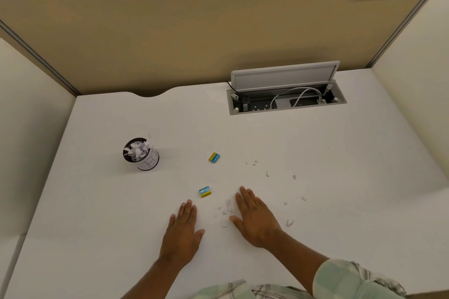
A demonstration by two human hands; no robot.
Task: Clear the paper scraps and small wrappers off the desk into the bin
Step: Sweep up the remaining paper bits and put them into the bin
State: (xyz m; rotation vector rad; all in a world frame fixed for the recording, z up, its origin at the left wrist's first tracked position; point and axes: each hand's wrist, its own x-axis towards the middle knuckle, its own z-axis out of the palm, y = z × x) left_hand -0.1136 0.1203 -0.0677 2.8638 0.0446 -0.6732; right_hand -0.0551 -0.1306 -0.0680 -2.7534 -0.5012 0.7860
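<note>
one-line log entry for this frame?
left hand: flat, empty | right hand: flat beside white paper scraps | two blue-yellow wrappers on desk | small black paper-filled bin: upright

Between the small black paper-stuffed bin (141, 154) and the flat-lying hands (182, 230) the white desk (340, 201) lies open, broken only by two blue-and-yellow wrappers (214, 157) and scattered white scraps (224, 212).
</note>
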